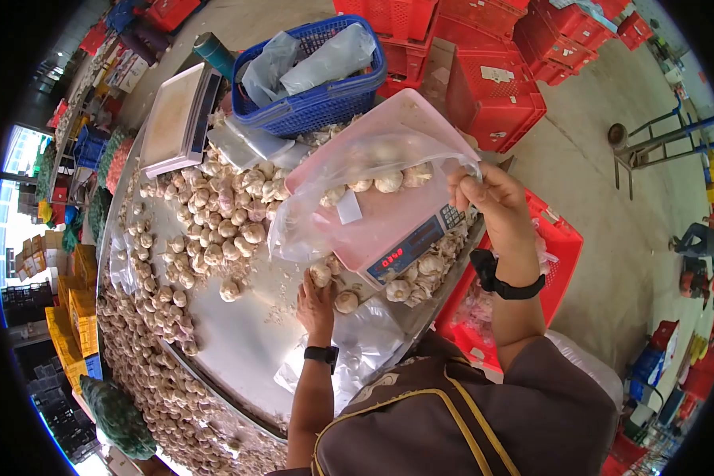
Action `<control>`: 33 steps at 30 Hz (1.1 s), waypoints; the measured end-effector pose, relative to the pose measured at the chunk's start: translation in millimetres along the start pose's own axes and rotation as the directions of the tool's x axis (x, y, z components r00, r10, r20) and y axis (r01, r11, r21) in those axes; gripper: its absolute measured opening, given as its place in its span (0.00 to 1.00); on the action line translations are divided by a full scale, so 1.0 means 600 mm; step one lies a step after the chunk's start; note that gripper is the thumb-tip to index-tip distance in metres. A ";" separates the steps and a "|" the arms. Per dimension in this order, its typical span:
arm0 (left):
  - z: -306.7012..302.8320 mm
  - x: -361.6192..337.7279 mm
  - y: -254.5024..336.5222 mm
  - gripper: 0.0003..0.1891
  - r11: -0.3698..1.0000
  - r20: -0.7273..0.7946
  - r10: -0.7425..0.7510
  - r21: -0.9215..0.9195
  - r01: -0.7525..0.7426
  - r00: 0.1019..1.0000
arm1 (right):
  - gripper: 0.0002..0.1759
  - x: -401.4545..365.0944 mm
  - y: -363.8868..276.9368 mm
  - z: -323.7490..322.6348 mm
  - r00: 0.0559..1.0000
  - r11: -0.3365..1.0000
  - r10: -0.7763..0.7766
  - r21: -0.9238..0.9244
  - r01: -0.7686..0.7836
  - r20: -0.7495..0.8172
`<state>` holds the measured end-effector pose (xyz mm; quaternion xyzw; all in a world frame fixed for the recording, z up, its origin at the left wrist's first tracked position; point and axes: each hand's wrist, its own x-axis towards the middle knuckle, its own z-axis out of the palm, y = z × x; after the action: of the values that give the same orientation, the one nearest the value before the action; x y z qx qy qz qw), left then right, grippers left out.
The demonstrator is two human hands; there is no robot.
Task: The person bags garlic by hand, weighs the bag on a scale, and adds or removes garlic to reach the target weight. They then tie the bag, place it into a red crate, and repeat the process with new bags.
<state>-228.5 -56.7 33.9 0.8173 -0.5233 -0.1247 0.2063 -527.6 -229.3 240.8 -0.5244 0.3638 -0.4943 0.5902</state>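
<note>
My right hand (488, 198) pinches the edge of a clear plastic bag (293, 230), lifting that corner. Several garlic bulbs (388, 182) and a white paper slip (349, 208) show inside the bag, which spreads over a pink weighing scale (404, 119) with a lit red display. Lower on the metal table, my left hand (316, 309) has its fingers closed round a garlic bulb (320, 274). Another loose bulb (346, 301) lies just right of that hand. Flat clear bags (365, 337) are on the table near my body.
Garlic heaps (222, 230) cover the table's far left. A second scale (174, 119) and a blue basket (317, 111) with plastic bags stand at the back. Red crates (492, 95) are stacked beyond, and a red crate (559, 238) sits at my right. A person (694, 238) is far right.
</note>
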 end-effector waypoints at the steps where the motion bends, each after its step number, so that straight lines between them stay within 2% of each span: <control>1: -0.003 0.008 0.002 0.30 0.999 -0.013 0.007 -0.037 -0.008 1.000 | 0.15 0.000 0.002 -0.001 1.000 1.000 0.002 0.015 -0.002 -0.006; 2: -0.006 0.018 0.001 0.30 0.999 -0.023 0.002 -0.036 -0.003 1.000 | 0.15 0.002 0.001 -0.001 1.000 0.999 0.001 0.034 0.000 -0.010; 4: -0.017 0.041 -0.008 0.25 0.995 0.096 -0.103 0.008 0.103 0.990 | 0.15 0.003 -0.003 -0.003 1.000 0.999 -0.012 0.030 0.012 -0.010; 5: -0.020 0.048 -0.026 0.25 0.995 0.090 -0.103 0.013 0.102 0.991 | 0.15 0.002 -0.004 -0.006 1.000 1.000 -0.016 0.021 0.017 -0.019; 6: -0.021 0.056 -0.048 0.22 0.943 0.192 -0.230 -0.200 0.268 0.954 | 0.15 0.002 -0.003 -0.009 1.000 0.999 -0.020 0.028 0.020 -0.019; 7: -0.016 0.060 -0.064 0.19 0.819 0.319 -0.320 -0.381 0.430 0.892 | 0.15 0.001 -0.003 -0.014 1.000 0.999 -0.013 0.050 0.014 -0.018; 8: -0.058 0.059 -0.031 0.14 0.626 0.441 -0.309 -0.573 0.530 0.842 | 0.15 -0.001 -0.002 -0.020 1.000 0.998 -0.006 0.069 0.007 -0.020; 9: -0.089 0.059 -0.009 0.14 0.632 0.445 -0.303 -0.568 0.527 0.843 | 0.15 -0.001 -0.002 -0.023 0.999 0.997 -0.006 0.071 0.008 -0.031; 10: -0.116 0.055 0.007 0.13 0.589 0.607 -0.134 -0.587 0.555 0.784 | 0.15 -0.002 -0.004 -0.024 0.999 0.997 -0.015 0.072 0.017 -0.034; 11: -0.149 0.051 0.026 0.13 0.545 0.727 0.046 -0.593 0.593 0.685 | 0.15 -0.003 -0.005 -0.024 0.999 0.997 -0.022 0.073 0.024 -0.034; 12: -0.190 0.051 0.073 0.13 0.527 0.793 0.147 -0.569 0.631 0.591 | 0.15 -0.004 -0.006 -0.023 0.999 0.997 -0.019 0.077 0.022 -0.039; 13: -0.222 0.054 0.129 0.13 0.512 0.836 0.247 -0.542 0.667 0.490 | 0.16 -0.003 -0.008 -0.021 1.000 0.998 0.021 0.058 -0.020 -0.014; 14: -0.239 0.058 0.164 0.13 0.512 0.834 0.245 -0.544 0.664 0.495 | 0.16 -0.001 -0.010 -0.018 0.998 0.998 0.057 0.036 -0.057 0.014; 16: -0.262 0.076 0.224 0.16 0.513 0.797 0.458 -0.599 0.614 0.395 | 0.16 -0.002 -0.009 -0.007 0.998 0.997 0.064 0.031 -0.065 0.022; 17: -0.273 0.094 0.255 0.18 0.569 0.815 0.424 -0.578 0.584 0.395 | 0.16 -0.004 -0.009 -0.002 0.997 0.997 0.078 0.023 -0.078 0.025; 19: -0.260 0.135 0.300 0.18 0.573 0.793 0.393 -0.607 0.551 0.465 | 0.17 -0.007 -0.015 0.002 0.996 0.996 0.087 0.025 -0.088 0.037; 20: -0.235 0.162 0.301 0.17 0.388 0.771 0.493 -0.610 0.691 0.404 | 0.17 -0.009 -0.020 0.003 0.996 0.996 0.082 0.021 -0.083 0.045; 21: -0.202 0.186 0.297 0.16 0.269 0.742 0.510 -0.618 0.739 0.435 | 0.17 -0.011 -0.024 0.003 0.996 0.997 0.076 0.017 -0.077 0.052; 23: -0.168 0.222 0.314 0.20 0.204 0.780 0.322 -0.611 0.765 0.537 | 0.18 -0.016 -0.026 -0.002 0.996 0.997 0.074 0.020 -0.075 0.051; 24: -0.169 0.226 0.315 0.20 0.211 0.778 0.328 -0.613 0.762 0.535 | 0.17 -0.017 -0.029 -0.005 0.994 0.996 0.093 0.014 -0.094 0.062; 26: -0.178 0.231 0.313 0.20 0.044 0.875 0.187 -0.461 0.886 0.446 | 0.17 -0.018 -0.030 -0.015 0.992 0.994 0.109 0.015 -0.110 0.055; 27: -0.178 0.226 0.311 0.20 0.057 0.879 0.188 -0.454 0.889 0.437 | 0.17 -0.016 -0.027 -0.022 0.990 0.992 0.111 0.046 -0.115 0.081; 29: -0.184 0.203 0.301 0.23 0.155 0.808 0.092 -0.588 0.794 0.581 | 0.16 -0.010 -0.012 -0.028 0.987 0.989 0.118 0.082 -0.127 0.106; 30: -0.193 0.194 0.299 0.22 0.230 0.787 0.106 -0.614 0.755 0.608 | 0.16 -0.004 -0.001 -0.027 0.996 0.995 0.058 0.082 -0.063 0.066; 31: -0.202 0.184 0.296 0.22 0.232 0.787 0.105 -0.613 0.755 0.608 | 0.15 0.004 0.005 -0.027 1.000 0.997 -0.004 0.079 0.002 0.028; 32: -0.209 0.175 0.291 0.20 0.539 0.608 0.106 -0.700 0.468 0.787 | 0.15 0.011 0.005 -0.035 0.995 0.997 -0.010 0.079 0.002 0.100; 33: -0.215 0.169 0.290 0.19 0.770 0.397 0.190 -0.628 0.115 0.898 | 0.15 0.014 0.008 -0.032 0.995 0.997 -0.009 0.081 0.001 0.098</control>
<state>-271.5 -185.8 230.2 0.6378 -0.4990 -0.4708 0.3501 -542.9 -242.5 233.4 -0.5248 0.3128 -0.4835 0.6269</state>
